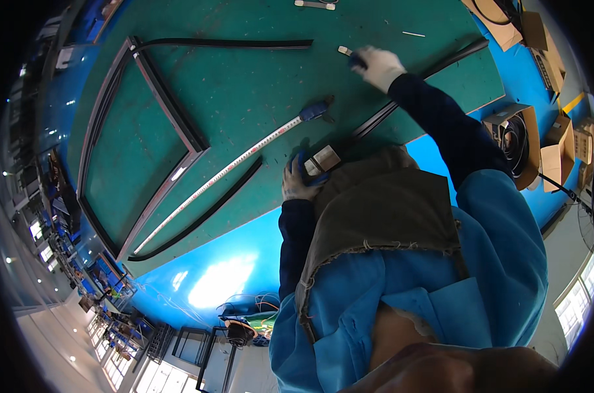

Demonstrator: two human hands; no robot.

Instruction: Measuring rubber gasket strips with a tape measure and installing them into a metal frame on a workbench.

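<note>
My left hand (298, 183), in a pale glove with blue fingers, is at the table's near edge. Its fingers are closed about a silvery rectangular metal block (323, 160). Farther off to the right, my gloved right hand (380, 67) is stretched over the table, fingers curled around a small object with a pale end (344, 50); the rest of it is hidden. Between the hands lies a blue tape measure (315, 111), its blade (235, 164) drawn out towards the lower left. A long black strip (375, 120) runs under my right forearm.
A dark frame (89, 131) lies on the green tabletop (258, 85) at left. One black strip (225, 44) extends from its far corner, another (212, 213) curves beside the tape. Open cardboard boxes (536, 141), one with coiled black material, stand at right.
</note>
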